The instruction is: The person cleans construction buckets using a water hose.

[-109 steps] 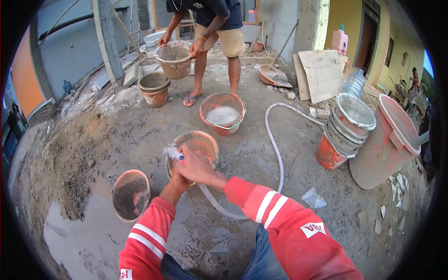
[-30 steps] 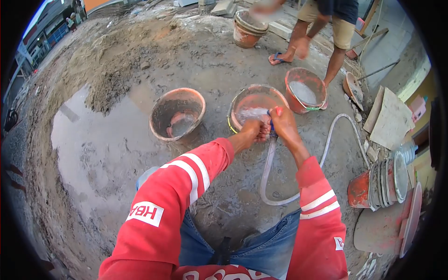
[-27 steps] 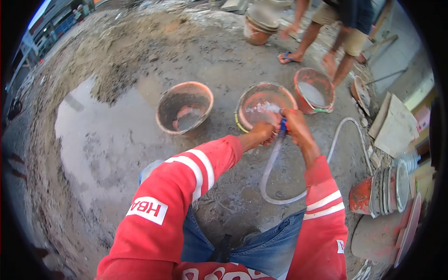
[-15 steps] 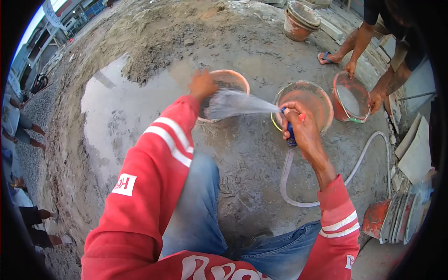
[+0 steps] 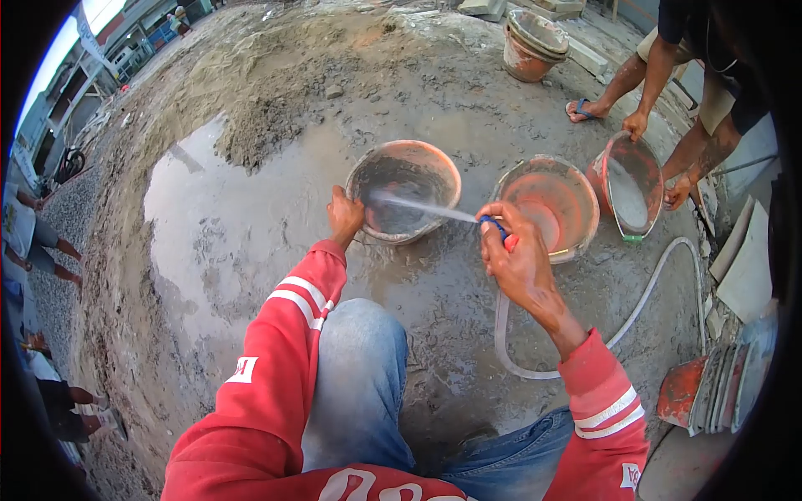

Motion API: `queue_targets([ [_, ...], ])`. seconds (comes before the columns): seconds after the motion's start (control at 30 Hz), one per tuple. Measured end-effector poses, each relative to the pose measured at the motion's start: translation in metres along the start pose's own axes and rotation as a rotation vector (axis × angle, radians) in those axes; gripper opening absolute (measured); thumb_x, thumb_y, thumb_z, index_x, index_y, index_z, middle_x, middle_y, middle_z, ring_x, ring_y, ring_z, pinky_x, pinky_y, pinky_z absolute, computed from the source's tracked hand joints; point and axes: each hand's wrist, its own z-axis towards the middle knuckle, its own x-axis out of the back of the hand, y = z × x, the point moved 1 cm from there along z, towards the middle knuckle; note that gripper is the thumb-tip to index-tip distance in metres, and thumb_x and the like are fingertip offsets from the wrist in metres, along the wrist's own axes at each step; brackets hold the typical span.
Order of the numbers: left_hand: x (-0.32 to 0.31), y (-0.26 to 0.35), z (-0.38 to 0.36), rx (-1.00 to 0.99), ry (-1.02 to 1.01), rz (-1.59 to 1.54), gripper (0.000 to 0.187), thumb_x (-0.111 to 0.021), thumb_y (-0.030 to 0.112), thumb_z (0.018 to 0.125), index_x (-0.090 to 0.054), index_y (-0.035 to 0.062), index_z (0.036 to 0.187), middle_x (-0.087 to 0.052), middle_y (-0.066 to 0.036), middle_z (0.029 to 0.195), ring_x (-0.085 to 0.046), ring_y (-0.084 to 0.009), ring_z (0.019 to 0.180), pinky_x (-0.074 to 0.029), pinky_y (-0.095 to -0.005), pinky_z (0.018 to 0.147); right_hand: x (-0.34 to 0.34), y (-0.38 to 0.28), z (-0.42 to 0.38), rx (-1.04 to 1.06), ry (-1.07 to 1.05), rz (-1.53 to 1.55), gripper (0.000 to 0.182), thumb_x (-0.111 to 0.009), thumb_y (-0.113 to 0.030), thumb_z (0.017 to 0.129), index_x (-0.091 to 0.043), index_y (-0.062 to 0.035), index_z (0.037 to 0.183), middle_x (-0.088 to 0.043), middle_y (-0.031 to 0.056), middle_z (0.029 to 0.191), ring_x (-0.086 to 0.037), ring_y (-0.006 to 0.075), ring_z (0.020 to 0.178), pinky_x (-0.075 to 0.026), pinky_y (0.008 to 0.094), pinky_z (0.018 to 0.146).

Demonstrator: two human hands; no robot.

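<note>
My right hand [image 5: 522,263] is wrapped round a blue spray nozzle [image 5: 493,223] with a red part by the fingers. From it a white jet of water runs left into an orange bucket [image 5: 430,159] whose inside is grey with cement and holds some murky water. My left hand [image 5: 345,217] grips the left rim of this bucket, fingers partly hidden over the edge. A clear hose [image 5: 503,342] trails down from the nozzle and loops right. Just behind my right hand sits a second orange bucket [image 5: 551,209], smeared with cement.
At the right, a co-worker's hands [image 5: 678,194] hold a tilted red bucket [image 5: 643,163] with greyish contents. Stacked buckets [image 5: 535,46] stand at the back. Broken slabs [image 5: 746,259] and a stack of dirty containers [image 5: 723,388] lie right. The ground is wet mud with a puddle [image 5: 188,242].
My left hand has moved from the bucket's upper left rim down to its left side, and the bucket is tilted differently. The jet looks narrower. My right hand has shifted slightly left and down.
</note>
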Motion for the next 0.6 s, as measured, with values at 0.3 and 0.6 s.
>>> queue_targets([
  [0.3,0.04,0.063,-0.019,-0.04,-0.193,0.101,0.038,-0.056,0.043,0.094,-0.062,0.0071,0.103,-0.067,-0.024,0.106,-0.06,-0.0485,0.102,-0.047,-0.0551,0.088,-0.025,-0.025,-0.018,0.18,-0.062,-0.096,0.015,-0.061,-0.007,0.09,-0.058,-0.0022,0.104,-0.055,0.0149,0.058,-0.058,0.0312,0.051,-0.043,0.0401,0.051],
  [0.6,0.025,0.067,-0.016,-0.344,-0.166,0.269,0.067,-0.063,0.06,0.082,-0.062,-0.0003,0.11,-0.07,-0.022,0.096,-0.068,-0.0415,0.089,-0.052,-0.052,0.074,-0.032,0.025,-0.005,0.429,0.146,-0.213,0.026,-0.065,-0.012,0.084,-0.051,-0.0032,0.105,-0.058,0.0178,0.061,-0.059,0.0397,0.056,-0.043,0.0495,0.054],
])
